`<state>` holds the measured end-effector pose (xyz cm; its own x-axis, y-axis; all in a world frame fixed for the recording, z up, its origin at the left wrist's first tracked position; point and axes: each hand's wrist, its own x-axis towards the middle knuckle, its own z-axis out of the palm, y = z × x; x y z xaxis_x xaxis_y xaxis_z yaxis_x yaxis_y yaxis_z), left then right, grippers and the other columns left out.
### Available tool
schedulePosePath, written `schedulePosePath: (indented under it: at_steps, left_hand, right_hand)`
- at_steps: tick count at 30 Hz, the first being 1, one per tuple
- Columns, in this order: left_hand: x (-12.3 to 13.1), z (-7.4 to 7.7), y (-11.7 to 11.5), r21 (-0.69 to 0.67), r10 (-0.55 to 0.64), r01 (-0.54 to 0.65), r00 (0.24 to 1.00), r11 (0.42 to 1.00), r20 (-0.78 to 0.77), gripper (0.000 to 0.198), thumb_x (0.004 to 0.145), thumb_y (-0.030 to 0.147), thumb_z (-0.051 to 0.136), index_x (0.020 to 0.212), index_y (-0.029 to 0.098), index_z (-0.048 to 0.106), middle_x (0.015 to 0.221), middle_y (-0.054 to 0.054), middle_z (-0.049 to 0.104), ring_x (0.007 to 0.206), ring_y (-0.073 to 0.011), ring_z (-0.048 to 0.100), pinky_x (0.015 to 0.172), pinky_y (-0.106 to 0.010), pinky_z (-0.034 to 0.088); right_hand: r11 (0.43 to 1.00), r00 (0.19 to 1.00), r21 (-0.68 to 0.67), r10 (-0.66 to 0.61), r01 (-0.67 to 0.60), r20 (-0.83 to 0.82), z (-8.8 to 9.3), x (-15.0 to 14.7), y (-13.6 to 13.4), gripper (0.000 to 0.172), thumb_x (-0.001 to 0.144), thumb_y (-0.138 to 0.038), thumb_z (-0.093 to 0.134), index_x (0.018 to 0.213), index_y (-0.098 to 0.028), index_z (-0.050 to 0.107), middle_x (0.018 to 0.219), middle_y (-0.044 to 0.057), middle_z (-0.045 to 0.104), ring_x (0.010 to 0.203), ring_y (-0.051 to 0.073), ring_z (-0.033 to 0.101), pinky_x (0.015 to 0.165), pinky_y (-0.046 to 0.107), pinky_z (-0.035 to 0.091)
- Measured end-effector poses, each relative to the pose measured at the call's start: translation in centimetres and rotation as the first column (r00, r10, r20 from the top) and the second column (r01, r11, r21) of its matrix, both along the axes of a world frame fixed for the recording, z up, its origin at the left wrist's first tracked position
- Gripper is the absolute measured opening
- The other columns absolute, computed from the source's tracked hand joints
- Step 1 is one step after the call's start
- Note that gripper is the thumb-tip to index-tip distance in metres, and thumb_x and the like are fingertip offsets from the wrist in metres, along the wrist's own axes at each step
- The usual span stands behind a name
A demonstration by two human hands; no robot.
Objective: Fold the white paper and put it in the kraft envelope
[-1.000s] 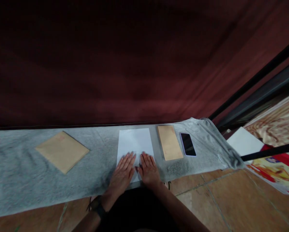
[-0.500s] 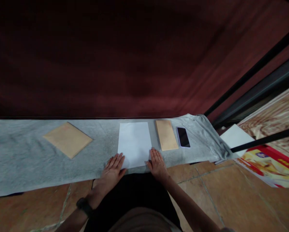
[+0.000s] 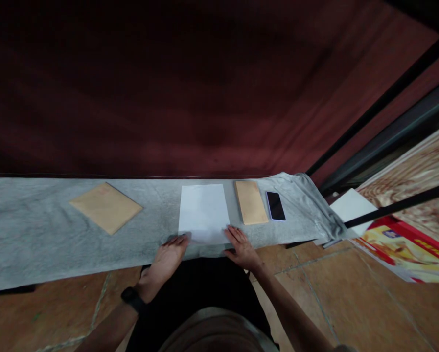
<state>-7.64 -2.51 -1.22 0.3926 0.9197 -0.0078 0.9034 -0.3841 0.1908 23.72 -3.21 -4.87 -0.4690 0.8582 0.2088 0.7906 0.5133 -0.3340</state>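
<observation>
A white sheet of paper [image 3: 203, 210] lies flat on a grey cloth [image 3: 39, 234] spread on the floor in front of me. My left hand [image 3: 168, 256] is at the sheet's near left corner, fingers curled at the edge, which looks slightly lifted. My right hand [image 3: 241, 244] rests with fingers spread at the near right corner, touching the paper's edge. A dark band is on my left wrist.
A narrow brown envelope [image 3: 251, 202] and a black phone [image 3: 276, 206] lie right of the sheet. A larger brown envelope [image 3: 106, 207] lies to the left. Dark red fabric hangs behind. Black bars and a printed banner [image 3: 403, 249] stand at right.
Both hands slid from the middle of the sheet's near part outward and back to its two near corners. The left fingers now curl at the corner.
</observation>
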Motion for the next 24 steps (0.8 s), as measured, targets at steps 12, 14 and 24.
schedulePosePath:
  at_steps: [12, 14, 24]
  left_hand:
    - [-3.4, -0.5, -3.4, 0.039, -0.080, 0.070, 0.909, 0.997, 0.408, 0.048, 0.086, 0.014, 0.049, 0.129, 0.027, 0.066, 0.137, -0.002, 0.066, 0.127, -0.0201, 0.061, 0.110, -0.039, 0.049]
    - [-3.8, -1.3, -2.6, 0.067, -0.074, 0.050, 0.892, 0.997, 0.445, 0.058, 0.080, 0.009, 0.050, 0.134, 0.025, 0.062, 0.142, -0.004, 0.062, 0.133, -0.0222, 0.056, 0.114, -0.046, 0.046]
    - [-3.8, -2.7, 1.7, -0.139, 0.247, -0.209, 0.705, 0.968, 0.664, 0.034, 0.081, 0.026, 0.051, 0.105, 0.021, 0.073, 0.116, -0.008, 0.074, 0.112, -0.0248, 0.067, 0.104, -0.044, 0.051]
  right_hand:
    - [0.993, 0.934, -0.114, -0.021, -0.022, -0.356, -0.8, 1.0, -0.8, 0.063, 0.074, 0.002, 0.047, 0.124, -0.029, 0.071, 0.129, 0.001, 0.071, 0.130, 0.019, 0.058, 0.114, 0.047, 0.045]
    - [0.992, 0.906, -0.109, 0.015, -0.067, -0.423, -1.0, 0.7, -1.0, 0.059, 0.078, 0.000, 0.049, 0.125, -0.030, 0.070, 0.128, 0.001, 0.071, 0.127, 0.019, 0.060, 0.116, 0.049, 0.043]
    - [0.986, 0.865, -0.154, -0.134, 0.066, -0.484, 0.6, 0.0, 2.1, 0.034, 0.092, -0.012, 0.054, 0.114, -0.028, 0.074, 0.121, 0.005, 0.073, 0.121, 0.023, 0.063, 0.107, 0.044, 0.048]
